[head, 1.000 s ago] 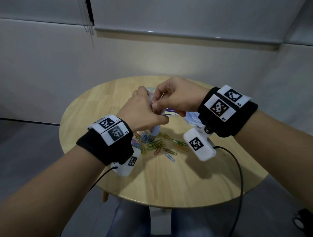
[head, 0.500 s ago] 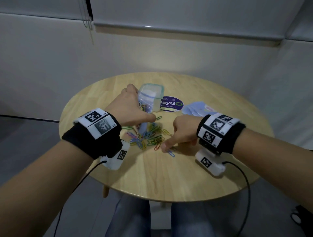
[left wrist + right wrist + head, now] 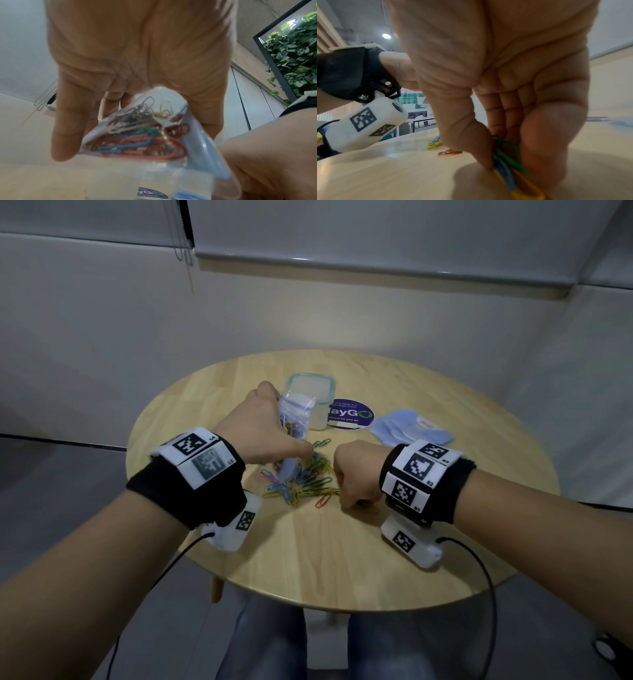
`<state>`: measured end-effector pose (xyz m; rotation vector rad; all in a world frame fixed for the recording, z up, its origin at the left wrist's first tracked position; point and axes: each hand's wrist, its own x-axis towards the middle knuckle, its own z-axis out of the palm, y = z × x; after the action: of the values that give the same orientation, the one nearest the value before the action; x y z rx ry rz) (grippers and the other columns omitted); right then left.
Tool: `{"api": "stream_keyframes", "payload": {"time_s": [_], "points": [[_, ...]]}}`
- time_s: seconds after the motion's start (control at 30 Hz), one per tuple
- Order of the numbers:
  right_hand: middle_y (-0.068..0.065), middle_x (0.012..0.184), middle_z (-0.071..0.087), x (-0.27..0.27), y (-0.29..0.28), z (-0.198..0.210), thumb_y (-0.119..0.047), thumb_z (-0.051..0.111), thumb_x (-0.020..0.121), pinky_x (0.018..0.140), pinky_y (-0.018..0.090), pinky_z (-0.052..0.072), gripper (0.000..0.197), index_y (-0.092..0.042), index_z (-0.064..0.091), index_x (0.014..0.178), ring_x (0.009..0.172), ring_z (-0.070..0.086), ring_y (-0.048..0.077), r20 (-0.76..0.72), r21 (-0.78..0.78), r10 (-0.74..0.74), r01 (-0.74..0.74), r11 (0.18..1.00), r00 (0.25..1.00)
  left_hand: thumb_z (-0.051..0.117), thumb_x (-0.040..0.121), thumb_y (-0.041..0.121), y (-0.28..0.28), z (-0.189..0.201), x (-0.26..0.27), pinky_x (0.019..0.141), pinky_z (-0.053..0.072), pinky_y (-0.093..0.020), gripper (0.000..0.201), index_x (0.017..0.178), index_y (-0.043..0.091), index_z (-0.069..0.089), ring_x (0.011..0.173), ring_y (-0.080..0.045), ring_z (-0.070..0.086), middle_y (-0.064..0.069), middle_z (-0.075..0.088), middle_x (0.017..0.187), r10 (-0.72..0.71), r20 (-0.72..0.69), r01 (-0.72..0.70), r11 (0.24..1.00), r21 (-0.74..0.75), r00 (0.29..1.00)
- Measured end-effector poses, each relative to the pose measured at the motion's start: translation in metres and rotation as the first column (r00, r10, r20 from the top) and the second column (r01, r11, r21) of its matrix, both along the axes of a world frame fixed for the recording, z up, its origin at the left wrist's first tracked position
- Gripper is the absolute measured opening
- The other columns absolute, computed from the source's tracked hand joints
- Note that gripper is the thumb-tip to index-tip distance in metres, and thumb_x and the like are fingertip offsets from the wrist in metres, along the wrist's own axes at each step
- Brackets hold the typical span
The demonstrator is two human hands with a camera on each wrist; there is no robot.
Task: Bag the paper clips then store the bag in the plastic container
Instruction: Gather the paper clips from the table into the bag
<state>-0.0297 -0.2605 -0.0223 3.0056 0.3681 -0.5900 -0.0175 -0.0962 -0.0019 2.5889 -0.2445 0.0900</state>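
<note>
My left hand (image 3: pixel 263 429) grips a small clear zip bag (image 3: pixel 295 419) that stands upright over the table, its mouth up. Coloured paper clips (image 3: pixel 137 139) fill the bag's bottom corner. A loose pile of coloured paper clips (image 3: pixel 308 477) lies on the round wooden table (image 3: pixel 308 559) between my hands. My right hand (image 3: pixel 356 474) is down on the table at the pile's right edge, thumb and fingers pinching a few green, blue and yellow clips (image 3: pixel 506 159). The open clear plastic container (image 3: pixel 313 397) with a green rim stands just behind the bag.
A round purple sticker (image 3: pixel 349 416) lies right of the container. A stack of pale blue bags or packets (image 3: pixel 411 428) sits at the back right. One red clip (image 3: pixel 323 500) lies apart at the near side of the pile.
My right hand dropped from the bag's mouth to the table, then slid right and pinched clips at the pile's edge. The left hand lowered slightly, still holding the bag.
</note>
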Motion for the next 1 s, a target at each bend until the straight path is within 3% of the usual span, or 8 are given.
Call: {"api": "stream_keyframes", "payload": {"time_s": [0.13,0.2,0.33,0.4,0.43,0.6,0.73,1.0], "points": [[0.012,0.075,0.074,0.0,-0.013,0.007,-0.013,0.074,0.064,0.059,0.031,0.056,0.019,-0.003,0.073,0.08,0.057,0.063,0.02,-0.023,0.122,-0.056,0.058,0.991,0.998,0.082,0.059,0.042,-0.004,0.0,-0.001,0.05,0.03,-0.025,0.07,0.104,0.015,0.036,0.076,-0.011,0.049,-0.004,0.048,0.103,-0.02,-0.005,0.02,1.0,-0.004,1.0],[0.014,0.068,0.072,0.002,-0.025,0.021,-0.009,0.068,0.069,0.058,0.029,0.055,0.012,-0.001,0.072,0.077,0.049,0.059,0.017,-0.027,0.283,-0.15,0.152,0.947,0.988,0.083,0.058,0.044,-0.007,0.0,-0.003,0.05,0.03,-0.024,0.072,0.103,0.015,0.035,0.076,-0.012,0.049,-0.004,0.048,0.102,-0.037,-0.012,0.037,0.999,-0.01,0.999],[0.015,0.059,0.064,0.015,-0.038,0.073,-0.004,0.067,0.069,0.052,0.026,0.052,0.008,0.002,0.069,0.075,0.048,0.057,0.02,0.01,0.696,-0.346,0.242,0.676,0.938,0.083,0.055,0.051,-0.016,-0.001,-0.004,0.051,0.03,-0.023,0.078,0.105,0.015,0.035,0.081,-0.017,0.048,-0.003,0.045,0.102,-0.058,-0.007,0.058,0.998,-0.01,0.998],[0.013,0.055,0.061,0.018,-0.032,0.095,-0.004,0.07,0.069,0.044,0.019,0.044,0.006,-0.001,0.065,0.068,0.044,0.056,0.018,0.013,0.809,-0.374,0.211,0.549,0.927,0.082,0.054,0.055,-0.023,0.0,-0.005,0.05,0.029,-0.023,0.081,0.105,0.016,0.033,0.082,-0.018,0.048,-0.003,0.044,0.102,-0.075,0.009,0.075,0.997,0.009,0.997],[0.011,0.053,0.061,0.018,-0.026,0.103,-0.004,0.071,0.07,0.041,0.017,0.039,0.007,-0.003,0.064,0.067,0.043,0.057,0.017,0.017,0.825,-0.371,0.196,0.529,0.928,0.081,0.053,0.057,-0.026,0.0,-0.006,0.05,0.028,-0.024,0.082,0.104,0.016,0.032,0.083,-0.019,0.048,-0.003,0.044,0.101,-0.082,0.017,0.082,0.996,0.021,0.996],[0.02,0.073,0.071,0.014,-0.008,0.107,-0.007,0.074,0.066,0.04,0.018,0.029,0.02,0.008,0.071,0.08,0.053,0.052,0.021,0.041,0.728,-0.325,0.194,0.657,0.945,0.079,0.054,0.051,-0.038,0.003,-0.01,0.049,0.03,-0.026,0.078,0.105,0.014,0.033,0.087,-0.022,0.053,-0.004,0.046,0.101,-0.093,0.041,0.094,0.995,-0.021,0.995],[0.018,0.081,0.074,0.014,-0.007,0.103,-0.018,0.08,0.064,0.038,0.016,0.03,0.02,-0.003,0.075,0.077,0.049,0.046,0.019,0.058,0.587,-0.265,0.181,0.789,0.963,0.082,0.053,0.053,-0.038,0.002,-0.009,0.051,0.031,-0.025,0.084,0.109,0.016,0.032,0.087,-0.021,0.05,-0.003,0.042,0.104,-0.078,0.069,0.078,0.997,0.002,0.995],[0.007,0.073,0.073,0.012,-0.005,0.101,-0.017,0.071,0.078,0.039,0.016,0.034,0.006,-0.014,0.076,0.078,0.033,0.047,0.01,0.058,0.567,-0.156,0.096,0.818,0.986,0.079,0.055,0.052,-0.037,0.0,-0.009,0.053,0.034,-0.025,0.078,0.105,0.017,0.031,0.083,-0.015,0.051,-0.002,0.044,0.105,-0.117,0.035,0.118,0.993,-0.031,0.993]]}}
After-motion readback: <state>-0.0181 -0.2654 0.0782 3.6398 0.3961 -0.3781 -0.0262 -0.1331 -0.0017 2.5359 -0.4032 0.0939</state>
